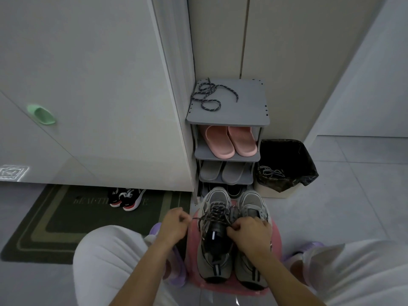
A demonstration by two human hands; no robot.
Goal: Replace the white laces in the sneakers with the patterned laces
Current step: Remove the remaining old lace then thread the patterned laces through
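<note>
While two grey mesh sneakers sit on the pink plastic stool, our left hand and right hand are above it, each grip pinching the dark speckled lace.

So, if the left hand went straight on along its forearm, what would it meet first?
Probably the lower left leg of the gray shoe rack, passing just left of the laced gray sneaker's toe. Depth is unclear, so the left hand might brush that toe first.
</note>
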